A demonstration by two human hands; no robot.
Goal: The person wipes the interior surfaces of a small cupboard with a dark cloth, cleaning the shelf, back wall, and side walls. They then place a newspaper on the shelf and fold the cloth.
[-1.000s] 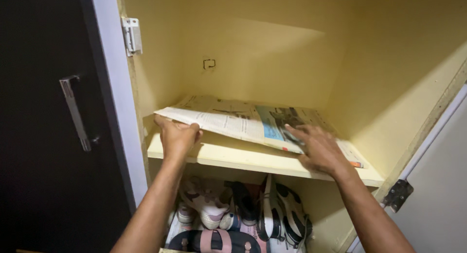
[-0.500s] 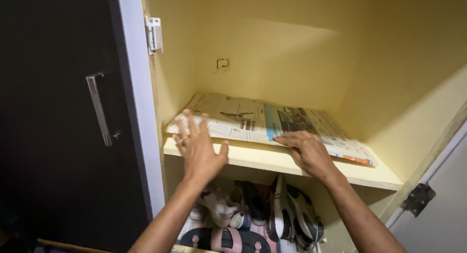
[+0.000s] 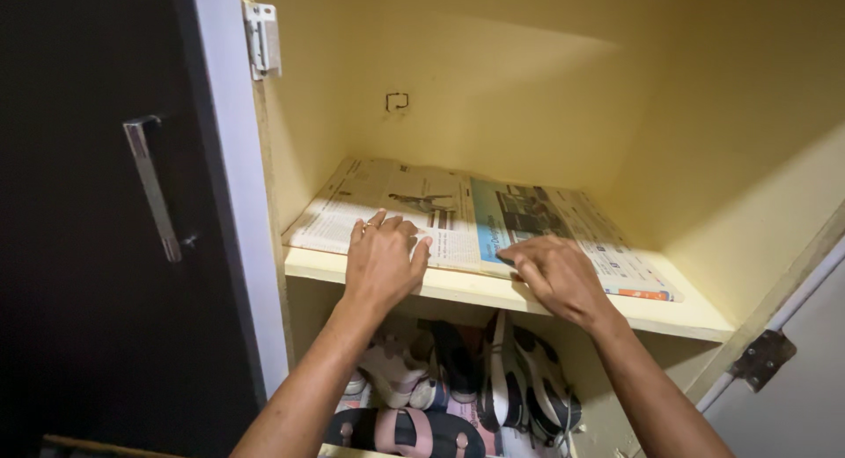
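A sheet of newspaper [image 3: 458, 213] lies flat on the pale yellow cupboard shelf [image 3: 493, 293]. My left hand [image 3: 384, 260] rests palm down on the paper's front left part, fingers spread a little, a ring on one finger. On the paper's front edge near the middle, my right hand [image 3: 554, 278] presses down with its fingers bent. Neither hand grips anything.
The dark cupboard door [image 3: 97, 212] with a metal handle [image 3: 151, 187] stands open at the left. A second door and its hinge [image 3: 762, 359] are at the right. Several shoes and sandals [image 3: 458, 388] fill the compartment below the shelf.
The newspaper's left side, lifted a second ago, now lies flat. My left hand let go of its edge and came down on top of it. My right hand stayed pressing the front edge.
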